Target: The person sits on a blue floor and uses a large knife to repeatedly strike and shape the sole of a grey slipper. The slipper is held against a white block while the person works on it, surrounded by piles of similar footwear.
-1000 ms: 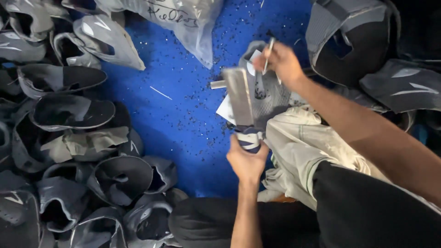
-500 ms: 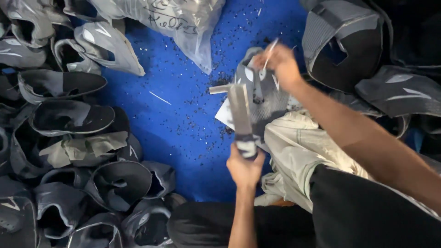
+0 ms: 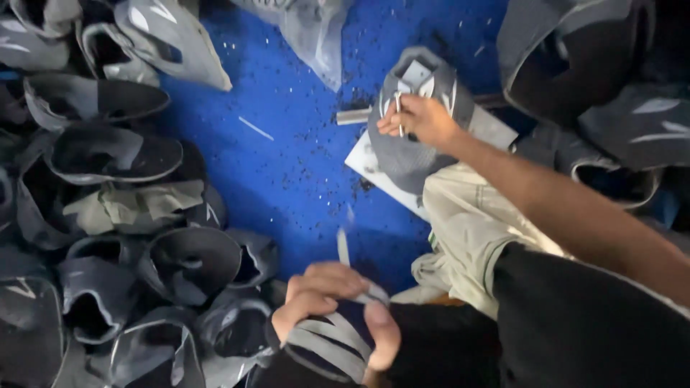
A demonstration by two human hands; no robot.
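My right hand (image 3: pixel 424 118), fingers pinched on a thin metal tool (image 3: pixel 397 108), presses the grey shoe upper (image 3: pixel 410 151) lying beneath them on a white board (image 3: pixel 374 169), while my left hand (image 3: pixel 334 305), fingers curled, grips a dark striped shoe upper (image 3: pixel 327 348).

blue floor (image 3: pixel 287 165); grey shoe upper (image 3: pixel 413 144); dark grey-striped piece (image 3: pixel 330 345); beige trousers (image 3: pixel 467 230).

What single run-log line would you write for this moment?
left hand: grips striped grey shoe upper | right hand: pinches thin metal tool on grey shoe upper | blue floor: dark specks
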